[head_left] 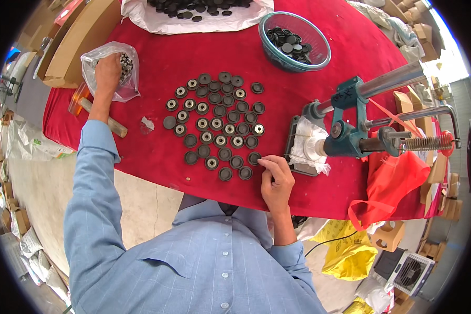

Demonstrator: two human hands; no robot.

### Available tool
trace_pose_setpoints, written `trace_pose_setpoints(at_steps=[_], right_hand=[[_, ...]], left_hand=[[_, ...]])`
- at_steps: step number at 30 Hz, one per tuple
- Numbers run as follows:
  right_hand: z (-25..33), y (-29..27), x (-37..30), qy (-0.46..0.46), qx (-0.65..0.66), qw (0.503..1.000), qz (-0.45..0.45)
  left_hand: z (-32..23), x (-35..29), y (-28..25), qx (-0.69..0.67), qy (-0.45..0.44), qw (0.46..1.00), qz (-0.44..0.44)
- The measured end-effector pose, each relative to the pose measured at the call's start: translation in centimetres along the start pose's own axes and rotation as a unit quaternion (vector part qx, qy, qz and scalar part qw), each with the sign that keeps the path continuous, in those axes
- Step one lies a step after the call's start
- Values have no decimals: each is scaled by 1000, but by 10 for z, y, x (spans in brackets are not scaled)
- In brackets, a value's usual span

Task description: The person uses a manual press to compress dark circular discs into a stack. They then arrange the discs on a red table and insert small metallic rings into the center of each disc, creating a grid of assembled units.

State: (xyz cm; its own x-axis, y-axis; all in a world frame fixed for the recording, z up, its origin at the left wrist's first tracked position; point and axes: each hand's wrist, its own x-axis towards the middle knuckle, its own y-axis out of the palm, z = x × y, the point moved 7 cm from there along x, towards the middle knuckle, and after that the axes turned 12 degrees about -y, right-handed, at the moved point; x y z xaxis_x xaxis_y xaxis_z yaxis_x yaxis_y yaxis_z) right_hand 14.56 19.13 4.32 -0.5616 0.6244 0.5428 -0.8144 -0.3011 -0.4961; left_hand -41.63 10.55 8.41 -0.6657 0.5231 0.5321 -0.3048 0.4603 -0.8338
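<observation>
My left hand point(108, 73) reaches into a clear plastic bag point(132, 86) at the far left; its fingers are hidden. Small shiny metal rings point(125, 65) lie in that bag. Low on the table, my right hand point(276, 180) is closed, its thumb and forefinger at the rim of a round black cap point(254, 158). Many more such caps point(224, 154) are spread in a loose patch across the red cloth, hollow side up. Some of them have a metal ring point(216, 123) seated in the centre; others hold none.
A green hand press point(345, 120) with steel bars stands on the right. Behind are a bowl point(319, 44) of black discs and a white sack point(235, 23) carrying more. A wooden-handled tool point(115, 125) lies near my left forearm; a red bag point(392, 183) hangs at the right edge.
</observation>
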Motion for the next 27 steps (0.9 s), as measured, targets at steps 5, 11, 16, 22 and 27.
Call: trace_pose_setpoints(at_steps=[5, 11, 16, 22, 27], right_hand=[[2, -4, 9, 69, 74, 994, -27], [33, 45, 51, 171, 235, 957, 13], [27, 84, 51, 228, 278, 930, 78], [19, 86, 87, 253, 323, 909, 69], [-28, 65, 162, 28, -13, 1000, 4]], left_hand=[[-51, -39, -47, -245, -102, 964, 36], [-177, -198, -66, -584, -201, 715, 328], [-219, -240, -67, -589, -217, 675, 387], [-209, -244, -46, -654, -291, 546, 435], [-192, -237, -48, -714, -382, 356, 467]])
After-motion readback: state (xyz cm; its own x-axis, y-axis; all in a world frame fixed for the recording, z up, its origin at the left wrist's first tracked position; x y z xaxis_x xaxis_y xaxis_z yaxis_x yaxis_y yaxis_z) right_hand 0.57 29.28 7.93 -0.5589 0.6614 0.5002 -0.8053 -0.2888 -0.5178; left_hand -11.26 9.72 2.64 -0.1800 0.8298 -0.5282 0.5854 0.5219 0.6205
